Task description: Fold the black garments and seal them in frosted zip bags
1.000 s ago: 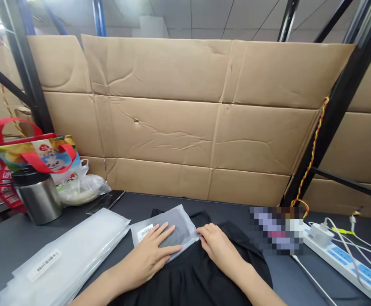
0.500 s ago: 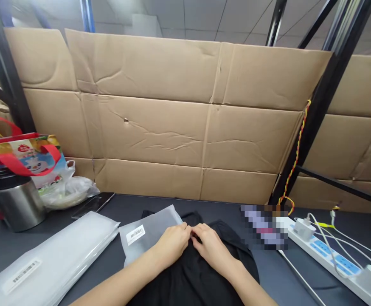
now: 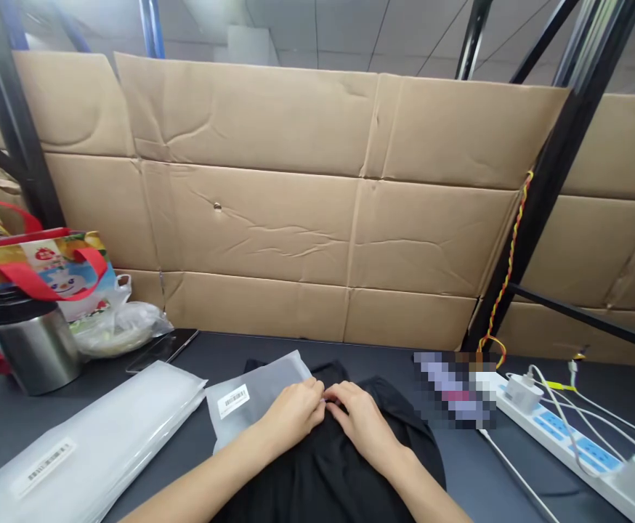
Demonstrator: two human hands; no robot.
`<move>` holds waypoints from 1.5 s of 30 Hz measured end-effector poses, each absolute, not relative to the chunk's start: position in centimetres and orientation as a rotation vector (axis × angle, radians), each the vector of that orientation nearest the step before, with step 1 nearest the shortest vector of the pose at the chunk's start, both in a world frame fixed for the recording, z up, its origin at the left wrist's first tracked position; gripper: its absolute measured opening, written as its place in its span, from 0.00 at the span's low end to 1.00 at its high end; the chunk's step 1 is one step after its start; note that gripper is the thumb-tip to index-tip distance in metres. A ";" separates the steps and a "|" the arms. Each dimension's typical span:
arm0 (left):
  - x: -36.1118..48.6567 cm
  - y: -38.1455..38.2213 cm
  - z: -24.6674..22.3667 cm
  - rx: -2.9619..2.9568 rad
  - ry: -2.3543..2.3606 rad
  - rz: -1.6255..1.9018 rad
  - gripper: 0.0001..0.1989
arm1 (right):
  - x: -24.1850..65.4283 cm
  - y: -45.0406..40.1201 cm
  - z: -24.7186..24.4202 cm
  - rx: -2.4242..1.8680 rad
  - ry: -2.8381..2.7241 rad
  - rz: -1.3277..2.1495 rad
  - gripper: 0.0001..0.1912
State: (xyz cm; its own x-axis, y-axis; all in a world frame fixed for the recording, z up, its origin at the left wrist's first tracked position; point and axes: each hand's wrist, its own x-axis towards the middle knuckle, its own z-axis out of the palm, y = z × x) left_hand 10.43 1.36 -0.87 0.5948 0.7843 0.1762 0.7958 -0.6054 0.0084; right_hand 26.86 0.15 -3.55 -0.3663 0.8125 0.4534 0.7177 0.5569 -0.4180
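Note:
A black garment (image 3: 317,472) lies bunched on the dark table in front of me. My left hand (image 3: 298,408) is closed in a pinch on its cloth, with the wrist crossing a frosted plastic bag (image 3: 266,396) that bears a barcode label (image 3: 233,401). Facing it, my right hand (image 3: 358,415) also pinches at the cloth, thumb and forefinger close to the left fingertips. Whether any small thing sits between the fingertips is hidden. Part of the bag rests on the garment's left side.
Left of my arms lies a stack of frosted bags (image 3: 104,436). Behind it stand a steel flask (image 3: 37,349), a clear plastic bag (image 3: 126,327), a phone (image 3: 168,349) and a colourful tote (image 3: 50,261). A white power strip (image 3: 557,428) with cables lies right. Cardboard (image 3: 263,225) walls the back.
Both hands stay at the same spot on the garment, with only slight finger shifts. The whole view has drifted a little.

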 end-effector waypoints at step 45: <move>-1.6 5.1 0.5 -2.491 -1.219 -0.428 0.36 | 27.6 -2.3 -3.2 -1.238 -2.384 0.342 0.23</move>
